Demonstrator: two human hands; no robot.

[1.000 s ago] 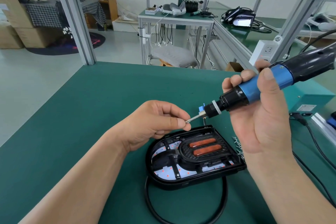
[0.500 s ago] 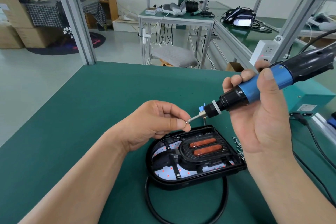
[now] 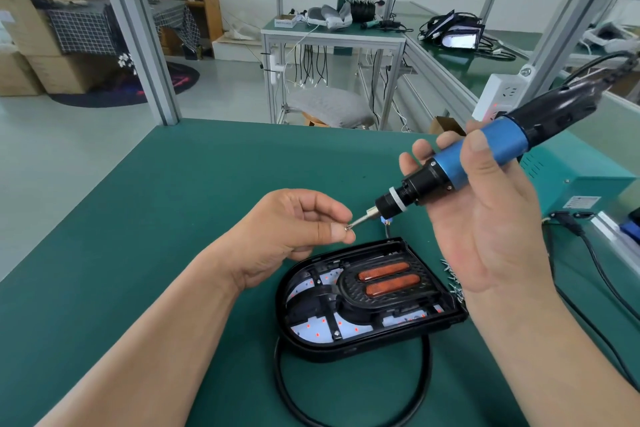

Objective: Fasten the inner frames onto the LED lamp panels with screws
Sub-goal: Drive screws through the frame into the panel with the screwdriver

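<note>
A: Left hand at 9 o'clock of centre, above green bench mat. Fingertips?
B: Pinched near a small screw, met by driver bit; whether pads or bit hold the screw, cannot tell.

A: At centre, toward 6 o'clock?
B: LED lamp panel flat on mat, black inner frame seated inside, two orange strips showing. Black cable looped beneath.

A: Loose screws?
B: Small heap just beside panel's 3 o'clock edge.

A: Right hand?
B: At 3 o'clock, wrapped around blue electric screwdriver, tilted, tip toward 9 o'clock. Teal power box behind.
</note>
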